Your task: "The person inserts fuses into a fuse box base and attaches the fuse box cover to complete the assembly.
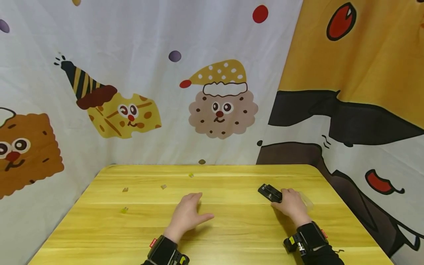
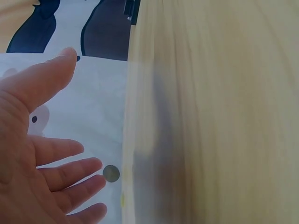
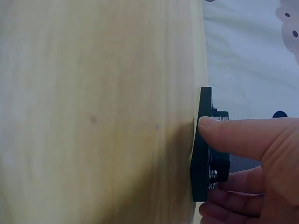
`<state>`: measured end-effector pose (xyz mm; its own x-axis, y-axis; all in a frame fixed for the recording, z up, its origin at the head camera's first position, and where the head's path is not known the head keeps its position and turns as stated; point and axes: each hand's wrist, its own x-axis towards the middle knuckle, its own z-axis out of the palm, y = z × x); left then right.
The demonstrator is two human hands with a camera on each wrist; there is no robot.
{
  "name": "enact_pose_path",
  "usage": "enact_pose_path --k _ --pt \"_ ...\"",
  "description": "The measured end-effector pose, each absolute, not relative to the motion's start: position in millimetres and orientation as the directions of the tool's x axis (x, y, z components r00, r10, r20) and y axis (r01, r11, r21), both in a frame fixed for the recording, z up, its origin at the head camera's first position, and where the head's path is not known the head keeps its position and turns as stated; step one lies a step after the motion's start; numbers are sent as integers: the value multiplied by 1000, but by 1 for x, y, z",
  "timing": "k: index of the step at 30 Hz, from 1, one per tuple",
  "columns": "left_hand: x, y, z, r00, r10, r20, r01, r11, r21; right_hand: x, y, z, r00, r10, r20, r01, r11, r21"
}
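Observation:
In the head view my right hand (image 1: 293,206) grips a black fuse block (image 1: 270,193) over the right side of the table. The right wrist view shows the thumb pressed on the near edge of its flat base, with other fingers curled beneath it. Metal screws (image 3: 213,175) stick out beside its raised middle. My left hand (image 1: 186,215) hovers over the table's middle, holding nothing, its thumb spread from the fingers. In the left wrist view its palm and slightly bent fingers (image 2: 70,170) show bare.
Small flat pieces like blade fuses lie on the wooden table (image 1: 232,235): a yellow one (image 1: 124,210), another yellow one (image 1: 191,175), a brownish one (image 1: 125,190) and another brownish one (image 1: 163,187). A clear plastic cover (image 1: 306,200) shows behind my right hand. A printed curtain (image 1: 139,44) hangs behind.

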<state>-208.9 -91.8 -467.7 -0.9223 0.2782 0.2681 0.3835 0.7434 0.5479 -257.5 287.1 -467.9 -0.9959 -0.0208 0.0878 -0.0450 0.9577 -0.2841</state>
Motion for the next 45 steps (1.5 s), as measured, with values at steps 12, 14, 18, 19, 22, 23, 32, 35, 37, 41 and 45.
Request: enact_pose_path --k 12,14,18,19,22,23,32,35,37,41,45 --pt "-214 -69 -471 -915 311 257 403 733 548 -261 292 -468 -998 -5 55 -22 949 -315" --pt "-214 -65 -471 -915 314 252 403 730 552 -262 293 -468 -998 -13 55 -29 948 -318" --pt "-214 -58 -472 -918 320 235 397 731 555 -263 294 -468 -999 -13 52 -30 938 -344" --pt "-214 -56 -472 -918 321 232 396 731 556 -264 295 -468 -999 -8 50 -26 935 -355" --pt "-214 -51 -473 -918 324 228 396 731 556 -265 296 -468 -999 7 46 -11 921 -390" --pt "-214 -50 -472 -918 325 228 396 730 557 -265 296 -468 -999 12 44 -6 916 -400" --pt "-218 -40 -471 -919 319 233 395 708 586 -263 282 -461 -997 -40 64 -64 897 -438" --pt "-220 -36 -471 -917 316 242 398 706 586 -262 273 -459 -994 -76 85 -106 888 -448" --pt "-223 -34 -471 -917 313 246 398 707 584 -261 267 -458 -991 -95 95 -128 882 -453" --pt "-228 -30 -471 -915 306 262 403 710 577 -260 254 -459 -988 -119 95 -150 875 -460" --pt "-233 -27 -470 -913 294 281 405 720 564 -260 241 -461 -985 -140 97 -169 861 -480"
